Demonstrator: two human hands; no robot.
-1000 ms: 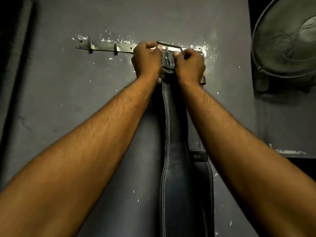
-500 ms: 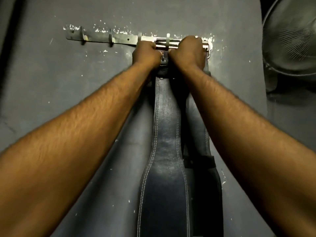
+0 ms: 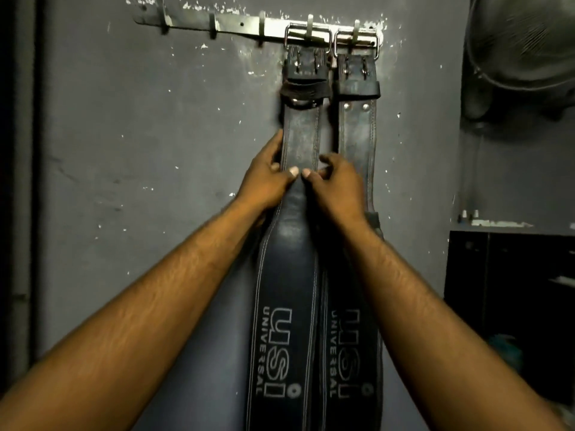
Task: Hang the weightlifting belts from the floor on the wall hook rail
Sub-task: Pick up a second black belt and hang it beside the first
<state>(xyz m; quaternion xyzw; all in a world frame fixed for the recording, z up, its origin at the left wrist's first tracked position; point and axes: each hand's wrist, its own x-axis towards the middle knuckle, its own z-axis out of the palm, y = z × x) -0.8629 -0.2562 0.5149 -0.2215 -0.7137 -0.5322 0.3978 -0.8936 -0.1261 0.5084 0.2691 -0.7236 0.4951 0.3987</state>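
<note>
Head view: the grey wall (image 3: 140, 135) fills most of what you see, with a fan (image 3: 525, 42) at its upper right. Two dark belts printed USI UNIVERSAL hang down the wall side by side, the left belt (image 3: 286, 275) and the right belt (image 3: 356, 144). The hook rail (image 3: 236, 26) runs across the top. Your left hand (image 3: 267, 178) and right hand (image 3: 336, 181) both grasp the left belt's narrow strap, thumbs on its front nearly tip to tip, fingers curled round its edges. The left buckle (image 3: 297, 34) and right buckle (image 3: 367, 42) each sit over a hook at the rail's right end.
</note>
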